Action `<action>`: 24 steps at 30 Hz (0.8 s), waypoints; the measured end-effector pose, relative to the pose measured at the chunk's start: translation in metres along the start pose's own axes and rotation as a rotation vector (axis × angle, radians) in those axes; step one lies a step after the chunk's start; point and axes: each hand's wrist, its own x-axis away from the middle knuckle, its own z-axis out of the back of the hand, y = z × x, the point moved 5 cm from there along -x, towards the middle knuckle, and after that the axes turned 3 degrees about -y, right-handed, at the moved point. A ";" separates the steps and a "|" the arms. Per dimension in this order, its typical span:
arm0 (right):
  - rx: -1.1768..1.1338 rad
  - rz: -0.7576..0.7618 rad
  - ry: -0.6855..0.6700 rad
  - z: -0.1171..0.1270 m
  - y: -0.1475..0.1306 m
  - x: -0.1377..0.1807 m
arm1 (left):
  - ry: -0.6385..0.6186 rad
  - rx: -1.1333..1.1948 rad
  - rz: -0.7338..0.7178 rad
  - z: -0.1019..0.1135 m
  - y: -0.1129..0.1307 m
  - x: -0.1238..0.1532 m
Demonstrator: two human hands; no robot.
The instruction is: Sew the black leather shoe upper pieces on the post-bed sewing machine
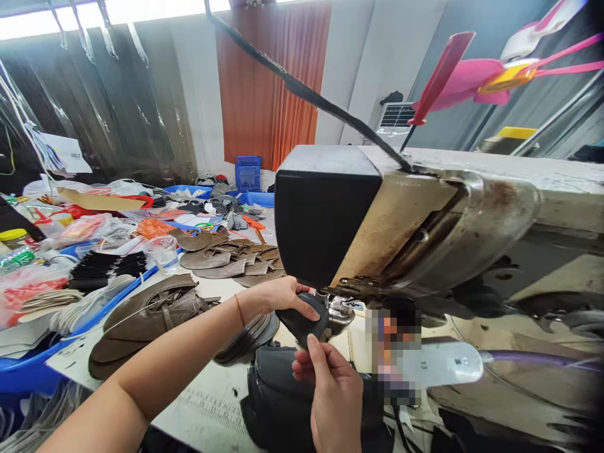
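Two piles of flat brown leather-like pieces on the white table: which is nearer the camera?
The left pile, alongside the bare left forearm; the right pile lies farther back.

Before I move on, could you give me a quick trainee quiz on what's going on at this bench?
1. Multiple choice: In the picture, where do the brown pieces lie relative to the machine?
a) On top of it
b) To its left
c) To its right

2. True or false: The left-hand grip is on the dark piece.

3. Fill the gap: The red cord circles the person's ____ wrist.

Key: 1. b; 2. True; 3. left.
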 end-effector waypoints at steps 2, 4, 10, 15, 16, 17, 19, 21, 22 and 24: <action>0.033 0.013 -0.001 0.000 0.001 0.000 | -0.007 0.004 0.004 0.000 0.000 0.001; 0.051 0.021 0.007 0.001 0.002 0.000 | -0.006 -0.009 -0.006 0.000 0.001 0.000; 0.105 0.044 0.017 0.004 -0.001 -0.001 | 0.022 0.007 -0.032 -0.001 0.001 -0.001; 0.215 0.074 0.063 0.005 -0.010 -0.001 | -0.005 0.038 -0.040 -0.006 0.002 -0.001; 0.228 0.085 0.078 0.004 -0.012 -0.001 | -0.001 0.041 -0.046 -0.006 0.001 -0.001; 0.235 0.094 0.095 0.003 -0.014 0.001 | 0.007 0.043 -0.054 -0.006 0.001 -0.001; 0.228 0.104 0.141 0.002 -0.017 0.003 | 0.027 0.050 -0.069 -0.005 -0.001 -0.003; 0.224 0.102 0.169 0.001 -0.017 0.005 | 0.036 0.070 -0.075 -0.005 -0.003 -0.005; 0.230 0.102 0.177 0.001 -0.017 0.006 | 0.032 0.086 -0.076 -0.005 -0.005 -0.006; 0.251 0.104 0.190 0.002 -0.016 0.005 | 0.012 0.127 -0.080 -0.006 -0.007 -0.008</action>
